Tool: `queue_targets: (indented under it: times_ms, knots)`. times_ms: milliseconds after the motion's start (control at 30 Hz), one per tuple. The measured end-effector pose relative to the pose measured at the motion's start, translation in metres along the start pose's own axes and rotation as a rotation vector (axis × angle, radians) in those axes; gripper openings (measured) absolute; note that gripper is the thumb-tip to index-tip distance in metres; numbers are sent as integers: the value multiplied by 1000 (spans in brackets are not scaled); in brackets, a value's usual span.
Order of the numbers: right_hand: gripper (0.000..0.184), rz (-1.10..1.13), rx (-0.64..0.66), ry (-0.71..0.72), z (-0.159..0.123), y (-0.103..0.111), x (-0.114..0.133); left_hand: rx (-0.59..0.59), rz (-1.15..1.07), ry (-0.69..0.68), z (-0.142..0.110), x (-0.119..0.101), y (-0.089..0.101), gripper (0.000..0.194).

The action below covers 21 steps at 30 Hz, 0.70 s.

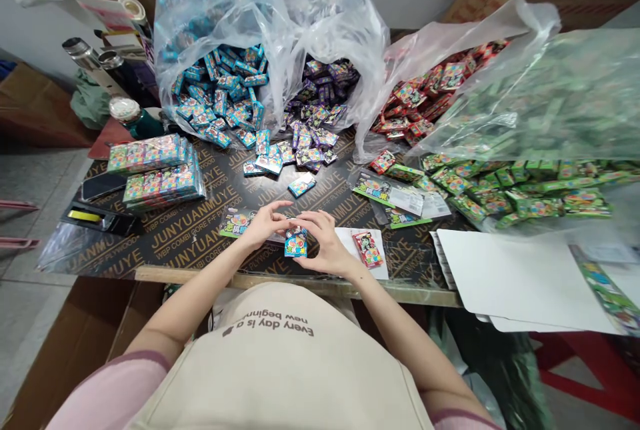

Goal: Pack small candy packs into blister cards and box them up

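Note:
My left hand [264, 222] and my right hand [323, 243] meet at the near edge of the dark board table [200, 243]. Between them they pinch a small blue packet [295, 245], with the fingers of both curled round it. A red packet [367, 249] lies on a white card [356, 238] just right of my right hand. A flat printed plastic pouch [235, 221] lies under my left hand. A single blue packet [302, 184] rests farther out on the table.
Open plastic bags at the back hold blue packets [220, 93], purple packets [320, 100], red packets [425, 100] and green packets [515, 183]. Wrapped bundles [157, 170] stack at the left beside a phone [103, 185]. White sheets [520, 280] lie at the right. Flasks [87, 57] stand far left.

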State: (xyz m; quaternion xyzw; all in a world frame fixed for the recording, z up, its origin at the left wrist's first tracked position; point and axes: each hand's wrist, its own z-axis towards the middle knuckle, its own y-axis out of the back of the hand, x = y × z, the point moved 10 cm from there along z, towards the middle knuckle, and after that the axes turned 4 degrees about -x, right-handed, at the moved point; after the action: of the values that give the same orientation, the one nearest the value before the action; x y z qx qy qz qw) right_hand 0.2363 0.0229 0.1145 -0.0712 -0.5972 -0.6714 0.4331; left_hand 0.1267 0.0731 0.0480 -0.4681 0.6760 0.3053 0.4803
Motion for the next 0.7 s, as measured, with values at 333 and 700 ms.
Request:
queue_targets:
  times_ms: [333,700]
  knots:
    - [67,-239,-48,-142,-14,-15,-51,160,1239,-487,-17,9,12,107]
    - [70,-28,-51,-92,-4,-14,-53,47,1009,-513,-17,-3,21,117]
